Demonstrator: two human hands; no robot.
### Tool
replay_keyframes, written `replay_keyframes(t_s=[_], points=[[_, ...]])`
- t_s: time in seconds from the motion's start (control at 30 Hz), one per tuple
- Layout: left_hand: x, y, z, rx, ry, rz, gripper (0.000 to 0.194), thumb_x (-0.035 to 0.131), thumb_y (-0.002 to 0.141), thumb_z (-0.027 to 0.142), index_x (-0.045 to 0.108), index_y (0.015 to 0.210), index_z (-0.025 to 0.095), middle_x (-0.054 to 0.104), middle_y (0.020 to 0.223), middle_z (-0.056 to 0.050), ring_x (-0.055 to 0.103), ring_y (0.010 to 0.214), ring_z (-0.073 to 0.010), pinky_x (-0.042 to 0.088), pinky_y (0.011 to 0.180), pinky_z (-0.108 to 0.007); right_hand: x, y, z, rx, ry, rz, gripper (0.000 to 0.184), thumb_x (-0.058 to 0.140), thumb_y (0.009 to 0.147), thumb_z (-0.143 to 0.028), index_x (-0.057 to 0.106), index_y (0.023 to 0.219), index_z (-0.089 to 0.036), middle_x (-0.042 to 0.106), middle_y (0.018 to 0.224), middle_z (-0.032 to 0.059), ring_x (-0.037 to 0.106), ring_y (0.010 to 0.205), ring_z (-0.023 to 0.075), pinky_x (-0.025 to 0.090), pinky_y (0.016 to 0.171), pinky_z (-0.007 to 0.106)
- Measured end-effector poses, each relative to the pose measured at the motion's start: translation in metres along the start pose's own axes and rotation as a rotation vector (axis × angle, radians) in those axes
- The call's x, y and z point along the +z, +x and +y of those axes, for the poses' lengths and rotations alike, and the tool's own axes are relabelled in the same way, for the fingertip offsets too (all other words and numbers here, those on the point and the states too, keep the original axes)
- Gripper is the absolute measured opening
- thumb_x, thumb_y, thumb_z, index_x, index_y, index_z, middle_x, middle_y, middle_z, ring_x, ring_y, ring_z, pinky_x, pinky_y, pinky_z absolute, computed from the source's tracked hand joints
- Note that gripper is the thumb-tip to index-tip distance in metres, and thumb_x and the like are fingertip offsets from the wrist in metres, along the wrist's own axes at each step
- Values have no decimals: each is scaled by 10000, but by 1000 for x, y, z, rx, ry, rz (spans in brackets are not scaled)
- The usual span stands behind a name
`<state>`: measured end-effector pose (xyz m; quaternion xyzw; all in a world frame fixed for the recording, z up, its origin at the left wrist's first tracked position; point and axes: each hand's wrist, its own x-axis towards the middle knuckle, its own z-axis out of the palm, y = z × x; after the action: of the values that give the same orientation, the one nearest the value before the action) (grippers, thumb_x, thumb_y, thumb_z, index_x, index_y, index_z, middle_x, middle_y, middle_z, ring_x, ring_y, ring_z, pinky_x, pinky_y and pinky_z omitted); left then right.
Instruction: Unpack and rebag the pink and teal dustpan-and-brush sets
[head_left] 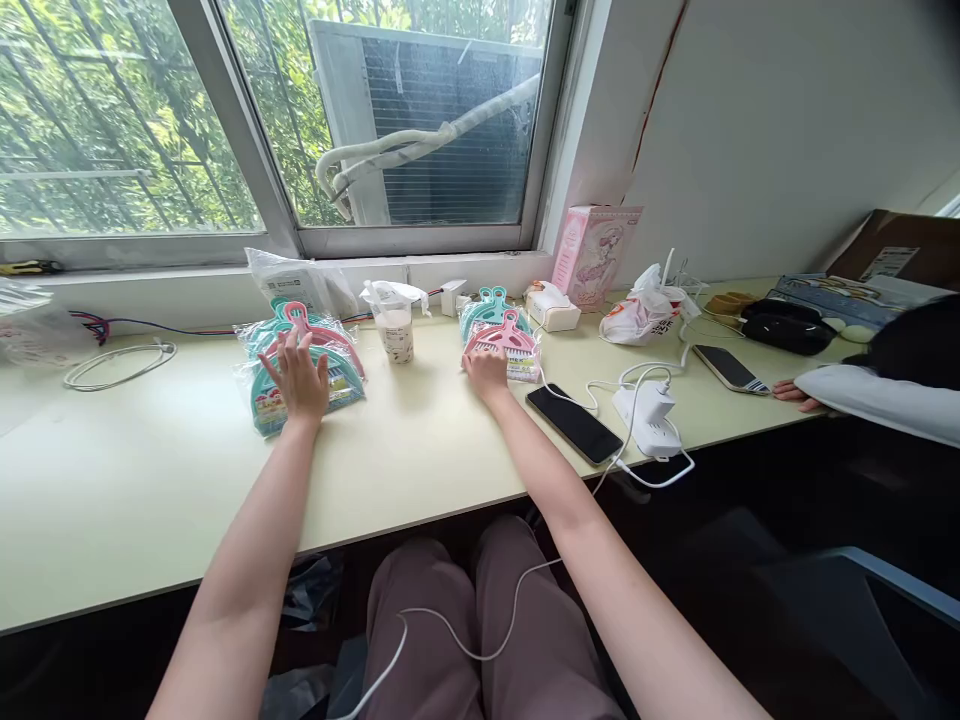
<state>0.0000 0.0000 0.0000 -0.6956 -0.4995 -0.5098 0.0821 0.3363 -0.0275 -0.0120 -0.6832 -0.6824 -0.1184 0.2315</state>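
My left hand (300, 378) lies flat with its fingers spread on a stack of bagged teal and pink dustpan-and-brush sets (341, 372) at the left of the pale desk (150, 470). My right hand (486, 372) rests at the near edge of a second, smaller pile of the same bagged sets (501, 330) in the middle; its fingers curl against the pink brush pack, and whether they grip it is unclear.
A plastic cup of drink (396, 330) stands between the piles. A black phone (574, 423), a white charger with cables (649, 418), a second phone (729, 368), a pink box (595, 252) and bags lie right. Another person's sleeve and hand (796, 392) rest at the right.
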Motion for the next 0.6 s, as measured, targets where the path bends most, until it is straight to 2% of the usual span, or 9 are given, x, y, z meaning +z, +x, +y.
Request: replay_keyframes(t_s=[0.07,0.17,0.3,0.37,0.43,0.5,0.57,0.6], points=[[-3,-1,13,35,-52,50,521,351,1038,516,519,1441,232,395,1597,-148,104,1591,-287,-123,1271,-553,-2,-2,-2,17,44,67,411,414,1041,-267,788,936,-135,784,932,150,704,886,251,270,1171,483],[-3,-3,33,106,-112,96,453,396,1034,495,576,1373,253,458,1534,-158,212,1560,-318,-67,1277,-584,-6,-2,-3,94,152,209,382,435,1041,-266,788,941,-162,791,921,117,703,891,234,271,1172,476],[2,-9,55,182,-185,33,427,469,998,524,671,1219,221,547,1431,-195,425,1408,-392,182,1210,-668,-19,-1,-7,287,361,484,425,366,1072,-314,767,1032,-178,791,1019,115,705,972,227,351,1089,455],[7,-11,68,157,-271,-41,485,446,989,585,708,1108,195,631,1302,-206,538,1265,-390,325,1125,-642,-29,-1,-12,354,440,610,469,318,1081,-336,757,1030,-181,787,1024,116,705,986,229,380,1046,442],[14,-14,82,22,-458,-193,598,377,975,681,720,999,192,714,1063,-184,642,1046,-343,457,993,-564,-39,-3,-19,380,493,714,512,280,1085,-364,748,981,-186,786,965,106,711,935,227,401,1014,430],[22,-16,95,-206,-749,-488,772,284,921,809,718,1021,179,739,920,-167,683,845,-299,527,829,-483,-47,-8,-27,360,525,801,543,256,1088,-390,734,918,-197,781,897,87,715,868,218,422,977,412],[26,-17,106,-404,-1055,-811,951,248,839,911,667,1233,153,756,1035,-198,717,873,-309,541,795,-454,-53,-14,-34,262,535,847,563,247,1089,-414,720,862,-210,776,848,71,719,827,210,443,929,387],[26,-17,110,-473,-1189,-906,996,264,816,930,614,1333,153,745,1122,-214,724,959,-326,541,835,-458,-55,-19,-37,184,534,845,568,249,1087,-424,715,839,-216,773,830,67,722,815,207,451,903,377]])
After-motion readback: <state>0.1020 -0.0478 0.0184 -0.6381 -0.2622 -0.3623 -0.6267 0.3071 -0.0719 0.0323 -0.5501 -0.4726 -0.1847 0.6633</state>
